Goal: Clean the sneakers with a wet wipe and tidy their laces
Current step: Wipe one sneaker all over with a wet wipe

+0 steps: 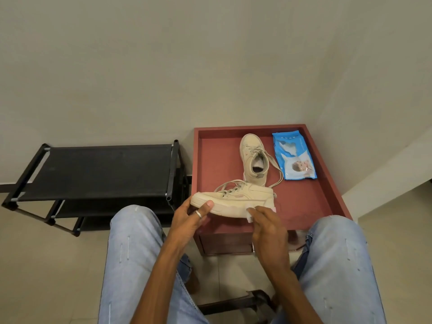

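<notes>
A beige sneaker (236,199) lies sideways over the near edge of the red table (304,202), toe to the left. My left hand (191,218) grips its toe and sole, thumb on the side. My right hand (266,228) holds a white wet wipe (250,213) against the sole near the heel. The second beige sneaker (253,157) stands upright farther back on the table, its laces loose and trailing to the right. A blue pack of wet wipes (293,156) lies beside it.
A black shoe rack (100,171) stands left of the table against the wall. My knees in light jeans frame the lower view. The table has a raised rim (250,127) and a drawer front below.
</notes>
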{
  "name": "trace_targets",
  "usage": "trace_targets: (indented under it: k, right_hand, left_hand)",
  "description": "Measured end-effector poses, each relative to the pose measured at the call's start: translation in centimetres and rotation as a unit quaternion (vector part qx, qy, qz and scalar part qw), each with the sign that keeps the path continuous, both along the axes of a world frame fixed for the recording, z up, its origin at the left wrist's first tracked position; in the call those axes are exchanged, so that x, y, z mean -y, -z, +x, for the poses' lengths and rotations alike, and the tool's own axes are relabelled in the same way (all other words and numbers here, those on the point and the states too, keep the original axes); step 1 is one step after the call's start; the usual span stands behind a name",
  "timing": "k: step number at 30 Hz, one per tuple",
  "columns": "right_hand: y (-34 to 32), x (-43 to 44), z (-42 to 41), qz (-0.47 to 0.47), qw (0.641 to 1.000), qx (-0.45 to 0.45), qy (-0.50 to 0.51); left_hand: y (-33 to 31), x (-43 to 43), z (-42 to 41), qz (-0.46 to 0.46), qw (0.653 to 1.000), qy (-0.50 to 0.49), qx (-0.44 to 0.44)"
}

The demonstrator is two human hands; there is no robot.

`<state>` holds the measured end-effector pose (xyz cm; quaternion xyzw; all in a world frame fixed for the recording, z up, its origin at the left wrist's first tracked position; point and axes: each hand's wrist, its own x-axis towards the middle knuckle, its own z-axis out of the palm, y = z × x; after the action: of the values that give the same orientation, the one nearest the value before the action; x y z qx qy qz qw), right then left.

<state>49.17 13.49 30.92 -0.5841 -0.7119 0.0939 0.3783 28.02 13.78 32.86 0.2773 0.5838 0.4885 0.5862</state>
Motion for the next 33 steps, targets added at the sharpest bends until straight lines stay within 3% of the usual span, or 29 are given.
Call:
trace_targets:
  k: [7, 12, 15, 21, 28, 33]
  right_hand:
    - [-0.6, 1.2, -2.3, 0.016, 0.997, 0.026, -0.074]
    - [0.0, 0.1, 2.1, -0.077, 0.996, 0.011, 0.044]
    - [-0.2, -0.5, 2.4, -0.077, 0.993, -0.008, 0.089]
    - [-0.8, 1.3, -2.1, -0.014, 0.998, 0.066, -0.018]
    - [-0.1, -0.7, 3.0, -0.140, 0.980, 0.024, 0.142]
    - [-0.6, -0.1, 0.8, -0.058, 0.994, 0.060, 0.077]
  left_hand:
    - [-0.2, 0.0, 0.0, 0.001, 1.000, 0.000, -0.002]
    - [-0.1, -0.1, -0.2, 0.003, 1.000, -0.002, 0.008]
    - [0.1, -0.1, -0.2, 0.001, 1.000, -0.003, 0.010]
    - [0.4, -0.3, -0.3, -0.003, 1.000, -0.006, 0.000]
    - [0.5, -0.3, -0.4, -0.004, 1.000, -0.006, -0.014]
    - [0.7, -0.3, -0.5, -0.007, 1.000, -0.003, -0.025]
